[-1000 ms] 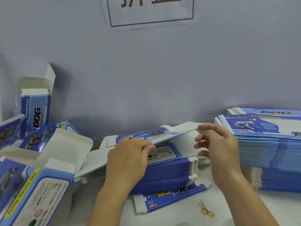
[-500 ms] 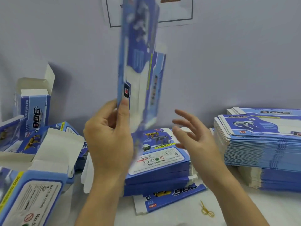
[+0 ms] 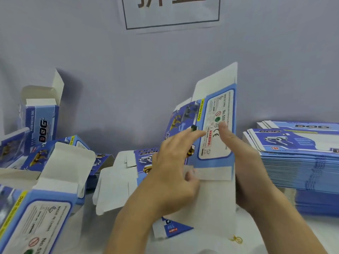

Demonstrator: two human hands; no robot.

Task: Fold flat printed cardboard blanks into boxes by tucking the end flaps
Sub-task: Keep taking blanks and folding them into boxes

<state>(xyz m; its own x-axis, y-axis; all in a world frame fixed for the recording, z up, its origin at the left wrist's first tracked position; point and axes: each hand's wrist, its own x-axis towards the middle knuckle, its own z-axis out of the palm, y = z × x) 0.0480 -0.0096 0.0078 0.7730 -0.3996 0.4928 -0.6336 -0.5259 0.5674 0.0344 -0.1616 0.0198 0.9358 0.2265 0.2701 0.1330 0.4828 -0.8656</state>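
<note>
Folded boxes: three showed plainly at the left, all with top flaps up and white insides showing nothing in them; one upright box (image 3: pixel 41 118) stood by the wall, one open box (image 3: pixel 60 162) lay in front of it, one near box (image 3: pixel 36 217) ran off the lower left edge. A fourth blue shape at the far left edge was cut off.
Middle stack: a pile of flat blanks (image 3: pixel 117 180) lay on the desk (image 3: pixel 321 233) behind the hands.
Left hand: the left hand (image 3: pixel 172 173) had its thumb on the lower white flap and its fingers stretched onto the printed face, pinching one blank (image 3: pixel 216 129).
Blank: it stood upright at centre, off the stack, label side toward the camera.
Right hand: the right hand (image 3: pixel 245 165) clasped the blank's right edge, thumb on the label.
Right stack: one tall stack (image 3: pixel 300 162) lay beside that hand.
Open room: bare desk lay in front, with one yellow rubber band (image 3: pixel 236 240).
</note>
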